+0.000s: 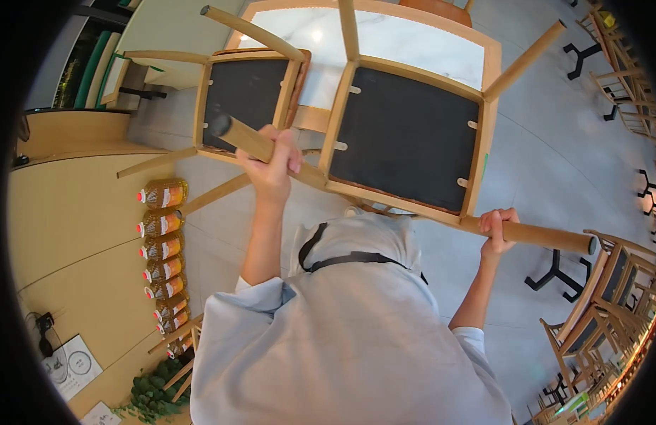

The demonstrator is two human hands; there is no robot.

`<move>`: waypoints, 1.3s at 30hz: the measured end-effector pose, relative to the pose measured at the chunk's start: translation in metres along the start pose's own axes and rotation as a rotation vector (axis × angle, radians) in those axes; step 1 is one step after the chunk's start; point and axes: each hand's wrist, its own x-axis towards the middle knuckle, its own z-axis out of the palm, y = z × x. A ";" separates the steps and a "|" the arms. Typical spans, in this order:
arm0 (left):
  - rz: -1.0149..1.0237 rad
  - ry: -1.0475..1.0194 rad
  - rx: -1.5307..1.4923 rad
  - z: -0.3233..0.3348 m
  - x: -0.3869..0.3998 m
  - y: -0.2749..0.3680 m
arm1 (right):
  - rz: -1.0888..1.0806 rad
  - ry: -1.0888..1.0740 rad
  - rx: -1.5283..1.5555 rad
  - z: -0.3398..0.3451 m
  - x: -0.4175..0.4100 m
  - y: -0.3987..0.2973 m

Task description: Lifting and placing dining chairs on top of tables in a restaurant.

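A wooden chair (405,141) is upside down before me, its dark seat underside facing up and its four legs splayed. My left hand (274,154) is closed around its near left leg, below the dark foot cap. Around the near right leg my right hand (499,228) is wrapped, close to the seat frame. Another upturned wooden chair (245,98) lies to the left, partly over the marble-patterned tabletop (413,40) with a wooden edge. Whether the chair in my hands touches the table cannot be told.
Large oil bottles (165,247) with red caps stand in a row along the wooden counter (67,212) at left. A leafy plant (155,390) is at lower left. Further tables and wooden chairs (615,265) with black table bases (559,276) line the right side.
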 end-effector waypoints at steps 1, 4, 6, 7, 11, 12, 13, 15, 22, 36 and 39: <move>-0.037 -0.012 -0.042 0.002 -0.002 -0.005 | 0.032 0.017 -0.004 -0.003 -0.001 0.003; -0.082 -0.029 -0.014 -0.001 -0.012 -0.017 | 0.021 -0.009 -0.065 -0.008 -0.008 0.016; -0.100 -0.041 -0.017 -0.005 -0.017 -0.024 | 0.029 -0.016 -0.090 -0.011 -0.014 0.020; -0.099 -0.045 -0.020 -0.009 -0.020 -0.026 | 0.030 -0.020 -0.114 -0.011 -0.017 0.021; -0.099 -0.068 -0.039 -0.020 -0.033 -0.031 | 0.031 -0.095 -0.212 -0.015 -0.024 0.023; -0.105 -0.063 -0.038 -0.021 -0.035 -0.033 | 0.024 -0.135 -0.265 -0.015 -0.024 0.023; -0.094 -0.052 -0.047 -0.023 -0.036 -0.034 | 0.028 -0.139 -0.267 -0.015 -0.025 0.022; -0.086 -0.037 -0.053 -0.023 -0.038 -0.033 | 0.025 -0.167 -0.277 -0.012 -0.026 0.017; -0.100 -0.024 -0.048 -0.023 -0.032 -0.034 | 0.045 -0.156 -0.243 -0.009 -0.016 0.021; -0.091 -0.042 -0.005 -0.031 -0.071 -0.059 | 0.132 -0.185 -0.332 -0.022 -0.038 0.046; -0.119 -0.034 0.010 -0.035 -0.070 -0.060 | 0.103 -0.174 -0.482 -0.014 -0.038 0.041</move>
